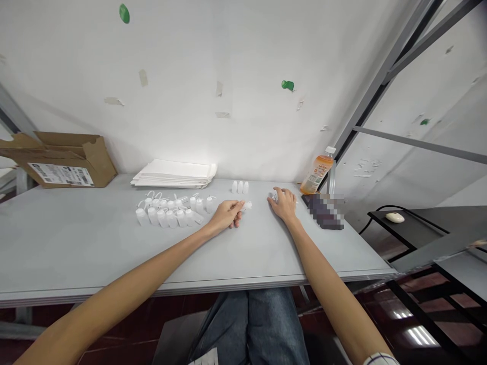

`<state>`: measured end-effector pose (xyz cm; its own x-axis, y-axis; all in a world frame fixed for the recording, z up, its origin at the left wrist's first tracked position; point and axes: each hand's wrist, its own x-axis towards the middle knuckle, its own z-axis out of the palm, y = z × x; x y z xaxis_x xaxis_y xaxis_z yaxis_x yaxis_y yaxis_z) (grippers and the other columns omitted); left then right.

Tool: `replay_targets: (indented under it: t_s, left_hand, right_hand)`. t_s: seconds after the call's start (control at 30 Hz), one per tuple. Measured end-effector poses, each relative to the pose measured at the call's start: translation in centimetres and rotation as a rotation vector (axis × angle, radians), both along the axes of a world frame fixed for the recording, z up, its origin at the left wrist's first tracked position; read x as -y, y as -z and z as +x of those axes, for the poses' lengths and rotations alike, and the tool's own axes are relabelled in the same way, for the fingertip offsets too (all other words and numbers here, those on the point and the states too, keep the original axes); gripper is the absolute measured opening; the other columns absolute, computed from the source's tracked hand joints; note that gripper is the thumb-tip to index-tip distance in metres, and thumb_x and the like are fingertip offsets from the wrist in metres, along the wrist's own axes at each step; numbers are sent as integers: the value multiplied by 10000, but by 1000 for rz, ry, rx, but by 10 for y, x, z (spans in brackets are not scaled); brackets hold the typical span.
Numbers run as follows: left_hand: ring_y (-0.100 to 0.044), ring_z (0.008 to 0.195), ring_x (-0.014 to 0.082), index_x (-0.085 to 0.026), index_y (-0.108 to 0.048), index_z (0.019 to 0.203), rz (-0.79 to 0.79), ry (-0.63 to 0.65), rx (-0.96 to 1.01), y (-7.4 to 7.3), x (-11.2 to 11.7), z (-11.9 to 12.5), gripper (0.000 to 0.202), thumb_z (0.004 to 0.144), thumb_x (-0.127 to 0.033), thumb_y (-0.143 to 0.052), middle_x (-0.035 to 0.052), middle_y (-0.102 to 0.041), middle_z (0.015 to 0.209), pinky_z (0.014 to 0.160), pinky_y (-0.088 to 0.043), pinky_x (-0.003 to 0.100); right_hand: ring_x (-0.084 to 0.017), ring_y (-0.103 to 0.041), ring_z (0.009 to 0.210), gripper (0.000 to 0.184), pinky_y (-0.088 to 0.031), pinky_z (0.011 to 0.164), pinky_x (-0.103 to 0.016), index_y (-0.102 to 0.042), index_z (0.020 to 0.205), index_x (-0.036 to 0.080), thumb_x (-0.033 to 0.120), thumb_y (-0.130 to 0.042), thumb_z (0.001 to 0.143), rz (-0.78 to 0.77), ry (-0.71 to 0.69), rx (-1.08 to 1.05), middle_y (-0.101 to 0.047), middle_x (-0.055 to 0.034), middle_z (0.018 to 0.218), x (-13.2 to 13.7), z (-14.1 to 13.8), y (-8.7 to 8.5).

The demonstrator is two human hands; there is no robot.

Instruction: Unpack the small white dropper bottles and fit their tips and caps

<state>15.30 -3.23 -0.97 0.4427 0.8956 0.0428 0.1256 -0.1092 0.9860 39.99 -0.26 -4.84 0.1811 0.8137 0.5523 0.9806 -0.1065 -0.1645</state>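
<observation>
A small white piece (248, 205) is pinched in the grip of the left hand (227, 214) over the counter (243, 258), best held lightly and steadily; whether anything is grasped by the right hand (283, 204), on white bits (274, 195), cannot be told. The piece looks pale, its outline indistinct.

Left grip (227, 214) pinched, right grip (283, 204) seemingly curled

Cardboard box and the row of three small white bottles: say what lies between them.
In the head view, a stack of white sheets lies between the box and bottles.
</observation>
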Motion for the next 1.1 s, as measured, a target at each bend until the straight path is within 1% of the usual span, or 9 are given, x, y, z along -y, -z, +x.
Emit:
replay_targets:
  t_s: [0.27, 0.4, 0.53, 0.63, 0.7, 0.77, 0.87, 1.0, 1.1]
  left_hand:
    - [-536, 400, 62, -157, -506, 689, 6, 1, 13, 0, 0, 0, 447, 894, -555, -519, -33, -518, 606, 328, -344, 157]
    - [-546, 404, 66, -158, -515, 711, 29, -22, 35, 3, -1, 0, 434, 898, -551, -517, -29, -516, 646, 319, -350, 163]
    - [-554, 409, 62, -161, -586, 875, 70, -84, 27, 3, -1, 0, 343, 905, -497, -528, -14, -550, 746, 314, -353, 166]
    - [-566, 425, 64, -166, -612, 988, 101, -137, 4, 1, 0, -1, 296, 917, -438, -518, 9, -595, 804, 327, -363, 166]
    - [-548, 412, 65, -169, -619, 1042, 117, -161, -9, -1, 0, -2, 290, 926, -407, -503, 8, -615, 767, 340, -372, 167]
    - [-496, 368, 61, -165, -623, 1078, 122, -175, -34, -2, 0, -3, 300, 931, -395, -499, -13, -604, 649, 353, -375, 167]
    - [-451, 335, 61, -159, -628, 1092, 120, -181, -55, 0, -2, -4, 318, 931, -404, -506, -35, -572, 541, 361, -371, 164]
    - [-554, 414, 76, -153, -632, 1056, 124, -167, 1, 2, -3, -2, 299, 913, -396, -532, 29, -652, 746, 346, -375, 167]
    - [-577, 438, 73, -143, -632, 1024, 117, -162, 29, 0, -3, -1, 275, 905, -375, -543, 51, -643, 840, 339, -378, 164]
  right_hand:
    - [-311, -505, 1147, 463, -322, 998, -483, -592, 1256, 173, 443, -557, 881, 81, -27, -95, -592, -186, 1184, 1, -1, -4]
    - [-294, -527, 1121, 390, -367, 979, -468, -631, 1175, 151, 399, -429, 950, 233, -97, -187, -622, -189, 1143, 8, -16, -19]
    - [-261, -587, 1018, 374, -443, 892, -398, -664, 1040, 162, 390, -376, 970, 311, -250, -285, -674, -154, 1042, 23, -46, -38]
    - [-178, -637, 755, 349, -471, 668, -274, -670, 991, 191, 410, -399, 970, 139, -476, -451, -709, -73, 848, 36, -72, -45]
    - [-160, -642, 695, 302, -460, 604, -246, -674, 1003, 199, 405, -462, 944, 20, -602, -527, -698, -35, 753, 42, -84, -46]
    - [-158, -650, 673, 275, -472, 588, -244, -672, 1019, 189, 389, -520, 907, -50, -679, -617, -686, -21, 711, 44, -91, -44]
    - [-161, -653, 638, 298, -498, 552, -256, -670, 1036, 161, 376, -562, 860, -116, -723, -806, -684, -30, 713, 42, -90, -43]
    - [-175, -652, 625, 383, -511, 488, -263, -678, 1054, 121, 409, -596, 814, -168, -731, -984, -688, -57, 727, 38, -85, -45]
    - [-178, -656, 623, 400, -523, 489, -266, -692, 1026, 112, 432, -624, 797, -175, -738, -1024, -687, -57, 700, 37, -83, -46]
